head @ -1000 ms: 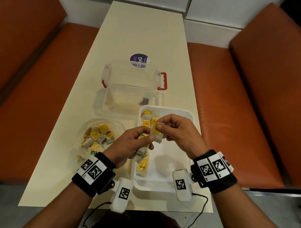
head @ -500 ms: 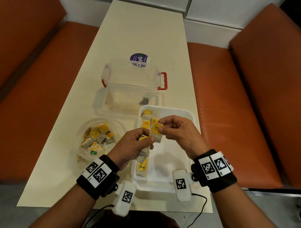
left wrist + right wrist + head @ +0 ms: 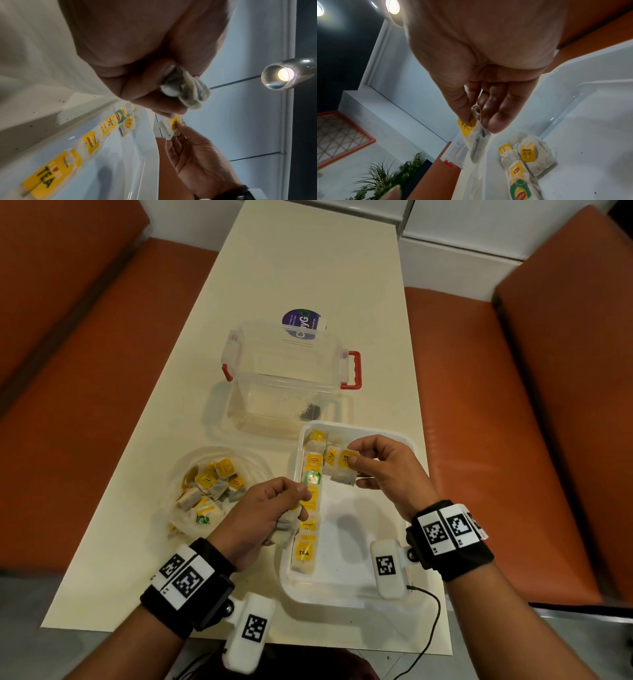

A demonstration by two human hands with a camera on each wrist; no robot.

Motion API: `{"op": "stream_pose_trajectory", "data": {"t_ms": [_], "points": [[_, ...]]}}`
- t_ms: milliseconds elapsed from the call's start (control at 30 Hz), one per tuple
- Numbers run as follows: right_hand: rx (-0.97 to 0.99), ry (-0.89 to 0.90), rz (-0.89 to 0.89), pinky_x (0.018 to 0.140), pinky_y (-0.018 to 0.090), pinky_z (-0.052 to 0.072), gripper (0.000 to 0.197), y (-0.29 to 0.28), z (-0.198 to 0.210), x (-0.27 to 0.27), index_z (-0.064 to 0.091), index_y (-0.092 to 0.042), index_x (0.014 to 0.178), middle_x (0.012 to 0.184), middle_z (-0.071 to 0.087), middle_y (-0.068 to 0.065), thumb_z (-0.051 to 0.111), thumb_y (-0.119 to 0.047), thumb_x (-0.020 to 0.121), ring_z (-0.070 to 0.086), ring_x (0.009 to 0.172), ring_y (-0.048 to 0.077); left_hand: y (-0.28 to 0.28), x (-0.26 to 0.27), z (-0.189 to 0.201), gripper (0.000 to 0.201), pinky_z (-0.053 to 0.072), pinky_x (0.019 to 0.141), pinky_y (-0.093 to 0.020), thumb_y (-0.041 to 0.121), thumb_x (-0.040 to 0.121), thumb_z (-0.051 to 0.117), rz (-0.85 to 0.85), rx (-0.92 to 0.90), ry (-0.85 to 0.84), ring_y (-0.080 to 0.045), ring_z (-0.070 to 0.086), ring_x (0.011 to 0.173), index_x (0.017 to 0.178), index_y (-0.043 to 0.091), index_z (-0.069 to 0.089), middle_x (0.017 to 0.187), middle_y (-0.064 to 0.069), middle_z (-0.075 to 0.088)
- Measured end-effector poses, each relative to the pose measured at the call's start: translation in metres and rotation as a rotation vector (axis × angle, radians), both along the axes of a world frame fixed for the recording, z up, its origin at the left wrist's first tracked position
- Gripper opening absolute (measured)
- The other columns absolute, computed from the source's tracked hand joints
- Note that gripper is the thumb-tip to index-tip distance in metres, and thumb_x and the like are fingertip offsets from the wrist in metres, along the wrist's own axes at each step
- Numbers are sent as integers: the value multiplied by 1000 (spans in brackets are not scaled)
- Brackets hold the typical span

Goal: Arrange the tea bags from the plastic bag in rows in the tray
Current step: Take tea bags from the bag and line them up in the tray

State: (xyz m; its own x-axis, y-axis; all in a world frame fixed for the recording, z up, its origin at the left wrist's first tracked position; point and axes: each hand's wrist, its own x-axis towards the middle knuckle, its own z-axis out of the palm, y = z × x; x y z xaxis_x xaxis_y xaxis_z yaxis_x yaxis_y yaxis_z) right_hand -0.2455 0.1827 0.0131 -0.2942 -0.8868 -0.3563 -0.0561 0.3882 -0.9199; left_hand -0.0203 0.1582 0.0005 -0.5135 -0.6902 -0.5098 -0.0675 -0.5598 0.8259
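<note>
From the head view, the right hand [image 3: 387, 474] hangs over the far end of the white tray [image 3: 346, 594], thumb and fingers pinching a tea bag [image 3: 344, 472] by its yellow tag, the pouch dangling toward the wrist. Just left of that hand a row of bags [image 3: 310, 501] runs along the tray's left wall, with one more bag [image 3: 330, 462] beside the pinched one. The left hand [image 3: 263, 515] sits at the tray's left edge, fingers curled round a clump of bags [image 3: 286, 530]. Left of it the plastic bag [image 3: 212, 487] lies on the surface [image 3: 137, 542] with bags still inside; beyond both hands stands a clear box [image 3: 291, 378]. In the left wrist view, the left hand [image 3: 145, 60] grips the crumpled clump [image 3: 188, 88], the row [image 3: 85, 146] below it, and the right hand [image 3: 197, 159] opposite holds its bag [image 3: 169, 127]. In the right wrist view, the right hand [image 3: 488, 67] pinches the tag and string of the bag [image 3: 471, 129] above the tray [image 3: 599, 128], near a "RELAX" bag [image 3: 532, 155]
</note>
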Motion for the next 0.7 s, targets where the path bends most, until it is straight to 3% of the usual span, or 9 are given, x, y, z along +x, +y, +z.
{"op": "stream_pose_trajectory", "data": {"t_ms": [67, 167, 300, 467, 567, 700], "points": [[41, 13, 24, 63, 26, 55, 10, -5, -8, -3, 70, -11, 97, 76, 64, -1, 70, -4, 90, 62, 69, 14, 1, 3, -1, 34, 30, 57, -27, 45, 85, 62, 38, 47, 22, -13, 48, 51, 84, 11, 65, 70, -7, 62], [138, 97, 103, 64, 27, 56, 10, -16, -25, -6, 69, -12, 95, 77, 63, 0, 70, -3, 90, 61, 69, 14, 1, 9, -5, 35, 26, 59, -28, 47, 89, 62, 134, 167, 51, -16, 48, 55, 80, 13, 63, 70, -9, 56], [230, 222, 199, 65, 25, 54, 9, -28, -49, -10, 68, -17, 92, 80, 65, 1, 71, -9, 90, 62, 69, 11, 1, 14, 0, 35, 21, 37, -15, 51, 91, 59, 163, 335, 18, -13, 49, 55, 85, 17, 62, 69, -4, 56], [241, 290, 186, 64, 26, 53, 13, -38, -63, -13, 66, -20, 87, 77, 67, 0, 71, -9, 91, 62, 67, 12, 2, 19, 0, 32, 26, 32, -12, 45, 93, 57, 168, 451, 63, -13, 55, 55, 93, 15, 67, 71, -4, 59], [228, 357, 198, 63, 28, 52, 19, -41, -67, -14, 66, -25, 82, 79, 69, 1, 71, -8, 90, 64, 69, 15, 1, 19, 2, 30, 30, 33, -13, 36, 83, 59, 143, 490, 107, -14, 56, 55, 98, 11, 67, 75, -7, 59], [218, 420, 195, 72, 37, 57, 22, -43, -72, -14, 66, -29, 80, 79, 70, 3, 74, -8, 85, 65, 67, 17, 0, 19, 1, 39, 30, 34, -14, 27, 72, 54, 109, 463, 130, -15, 55, 57, 104, 8, 66, 77, -9, 59]]}}
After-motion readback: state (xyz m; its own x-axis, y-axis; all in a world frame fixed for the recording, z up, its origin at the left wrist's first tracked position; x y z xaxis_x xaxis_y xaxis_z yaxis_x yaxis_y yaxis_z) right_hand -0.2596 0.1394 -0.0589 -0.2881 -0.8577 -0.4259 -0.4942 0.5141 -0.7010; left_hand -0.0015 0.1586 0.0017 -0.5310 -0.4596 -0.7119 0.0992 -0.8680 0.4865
